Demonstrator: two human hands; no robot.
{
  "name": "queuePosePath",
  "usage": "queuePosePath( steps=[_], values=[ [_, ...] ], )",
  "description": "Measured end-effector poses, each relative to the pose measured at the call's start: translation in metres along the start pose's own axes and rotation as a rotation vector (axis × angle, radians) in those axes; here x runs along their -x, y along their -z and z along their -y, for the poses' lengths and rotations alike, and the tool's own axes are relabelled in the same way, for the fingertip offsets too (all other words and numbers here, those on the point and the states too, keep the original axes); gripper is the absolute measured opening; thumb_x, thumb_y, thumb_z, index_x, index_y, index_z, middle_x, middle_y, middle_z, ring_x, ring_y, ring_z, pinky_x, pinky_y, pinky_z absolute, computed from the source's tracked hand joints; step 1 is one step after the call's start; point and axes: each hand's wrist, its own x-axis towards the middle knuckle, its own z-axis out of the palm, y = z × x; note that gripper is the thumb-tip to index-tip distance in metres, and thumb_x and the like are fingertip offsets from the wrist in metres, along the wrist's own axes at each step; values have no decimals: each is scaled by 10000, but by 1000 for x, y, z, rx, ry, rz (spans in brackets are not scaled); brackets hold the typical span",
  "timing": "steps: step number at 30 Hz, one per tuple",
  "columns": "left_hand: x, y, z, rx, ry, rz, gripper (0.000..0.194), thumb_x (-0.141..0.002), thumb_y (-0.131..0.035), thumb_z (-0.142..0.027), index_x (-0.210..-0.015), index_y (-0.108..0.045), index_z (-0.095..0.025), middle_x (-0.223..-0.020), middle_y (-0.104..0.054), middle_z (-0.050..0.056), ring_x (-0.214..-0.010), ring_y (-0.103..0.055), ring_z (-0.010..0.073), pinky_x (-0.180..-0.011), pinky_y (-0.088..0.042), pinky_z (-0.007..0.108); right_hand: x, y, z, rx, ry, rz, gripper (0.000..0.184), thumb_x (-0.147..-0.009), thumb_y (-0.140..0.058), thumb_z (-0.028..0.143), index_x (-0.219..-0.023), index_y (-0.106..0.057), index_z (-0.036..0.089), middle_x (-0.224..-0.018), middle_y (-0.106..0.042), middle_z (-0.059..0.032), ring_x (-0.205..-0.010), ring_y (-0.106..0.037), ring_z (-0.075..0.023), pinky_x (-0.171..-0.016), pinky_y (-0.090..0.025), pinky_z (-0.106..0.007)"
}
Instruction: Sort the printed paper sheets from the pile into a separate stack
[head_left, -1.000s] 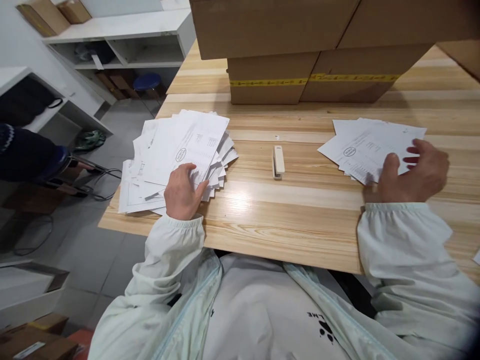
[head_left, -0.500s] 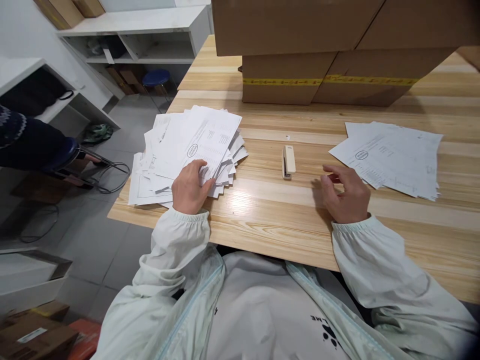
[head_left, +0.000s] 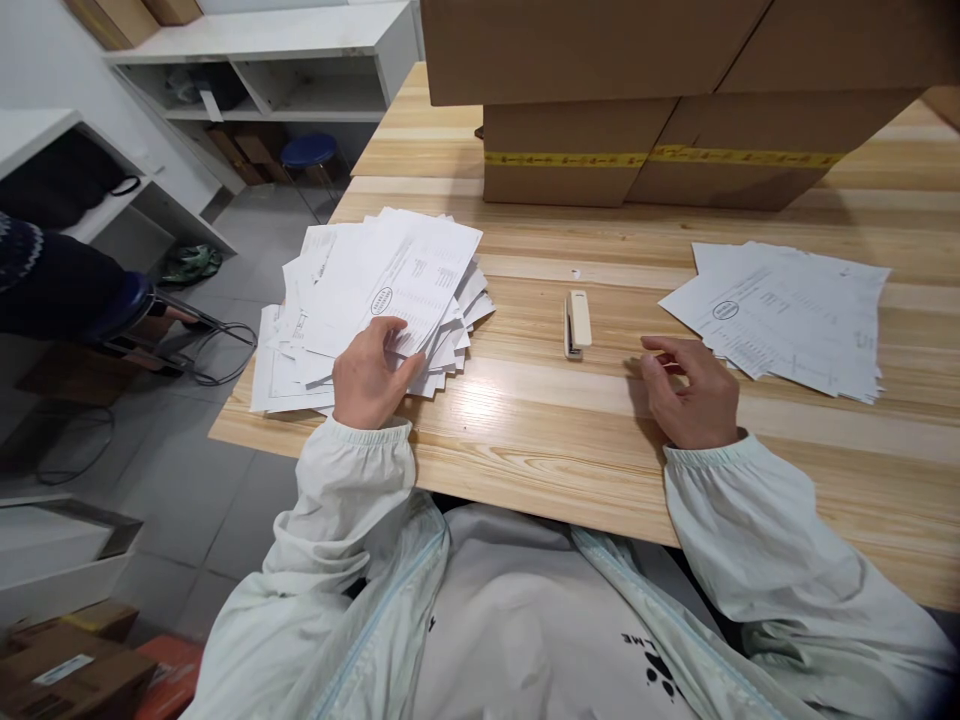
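Note:
My left hand (head_left: 373, 374) rests over the near edge of a fanned pile of printed paper sheets (head_left: 416, 265) on the left of the table. Its thumb and index finger are apart, with no sheet gripped between them. A cream stapler (head_left: 577, 325) lies on the wood between my two hands. To the right of it, my right hand (head_left: 691, 392) sits loosely curled on the tabletop, thumb and index finger slightly apart and holding nothing. A smaller stack of printed sheets (head_left: 795, 320) lies just beyond that hand, and the top sheet carries an oval stamp.
Large cardboard boxes (head_left: 570, 140) with yellow tape stand stacked at the back of the wooden table (head_left: 525, 430). White shelves (head_left: 315, 35) and a blue stool (head_left: 309, 150) are behind on the left. A seated person's clothed leg (head_left: 56, 285) shows at the left edge.
My left hand has shifted slightly left, its thumb and index finger spreading a little wider over the pile. The right hand, stapler and right-hand stack look unmoved.

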Motion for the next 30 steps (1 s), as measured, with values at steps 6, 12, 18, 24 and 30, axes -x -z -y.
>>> queuePosePath(
  steps=[6,12,18,24,30],
  values=[
    [-3,5,1,119,8,-20,221,-787,-673,-338,-981,-708,-238,-960,-779,32,-892,-706,213,-824,-526,327,0,0,1,8,0,8,228,-948,-547,358,-1099,-701,283,-1061,-722,-82,-857,-684,-232,-807,-563,-437],
    [-7,-6,4,113,51,-188,182,-850,-593,-318,-867,-738,-210,-816,-773,41,-769,-709,207,-760,-523,332,1,0,0,-26,14,-18,220,-950,-556,341,-1096,-713,288,-1066,-727,-82,-880,-686,-256,-812,-561,-467],
    [18,-7,-26,101,-106,-499,200,-924,-558,-317,-909,-721,-202,-916,-783,71,-915,-732,218,-867,-560,359,5,-1,28,-309,-166,-41,186,-910,-639,432,-988,-740,297,-974,-743,-70,-814,-702,-234,-781,-592,-444],
    [88,-31,-86,317,-660,-110,154,-916,-587,-169,-952,-722,-233,-971,-800,57,-959,-749,210,-868,-617,349,11,-17,63,-1063,-649,633,678,-835,-601,713,-1321,-594,240,-1128,-746,-117,-876,-741,-256,-632,-628,-398],
    [88,-47,-102,664,-687,149,91,-933,-605,-219,-964,-689,-202,-1022,-785,94,-1008,-728,214,-897,-603,363,20,-25,45,-894,-625,310,416,-708,-833,517,-963,-727,206,-958,-784,-65,-898,-734,-265,-816,-605,-437]
  ],
)
